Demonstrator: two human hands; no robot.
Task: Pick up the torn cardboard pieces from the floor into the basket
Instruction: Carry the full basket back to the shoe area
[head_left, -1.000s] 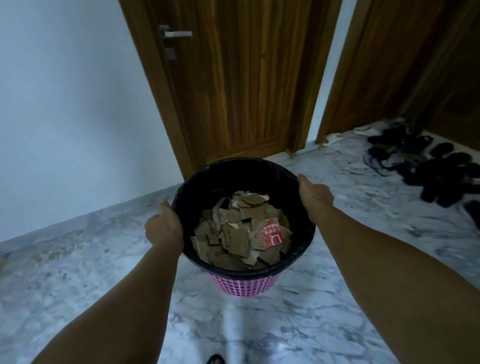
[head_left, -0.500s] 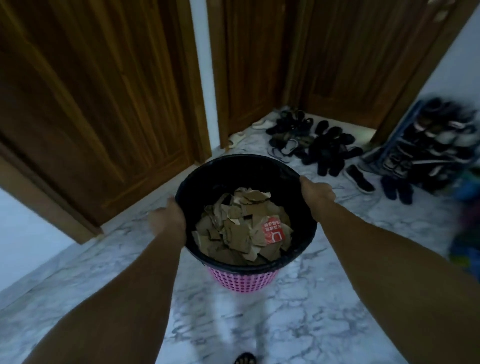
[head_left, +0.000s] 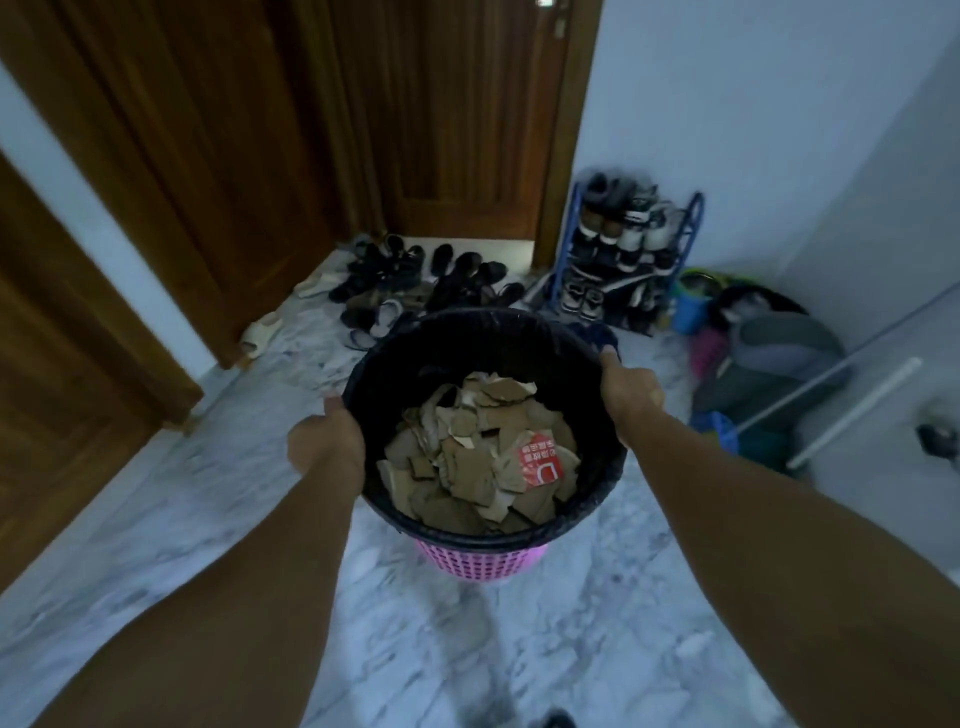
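I hold a pink plastic basket (head_left: 480, 561) with a black liner in front of me, above the marble floor. My left hand (head_left: 324, 441) grips its left rim and my right hand (head_left: 628, 387) grips its right rim. Inside lies a heap of torn brown cardboard pieces (head_left: 467, 467), one with a red printed label (head_left: 540, 466). No cardboard shows on the floor in view.
Wooden doors (head_left: 218, 156) stand ahead and to the left. Several dark shoes (head_left: 415, 286) lie on the floor before the far door. A blue shoe rack (head_left: 623, 254) stands against the white wall, with a blue bucket (head_left: 691, 306), bundled bags (head_left: 769, 364) and a white pole (head_left: 852, 410) at right.
The view has swung to the right with the basket held in both hands. The shoe rack, bucket and bags have come into sight; the handled door at left has dropped out.
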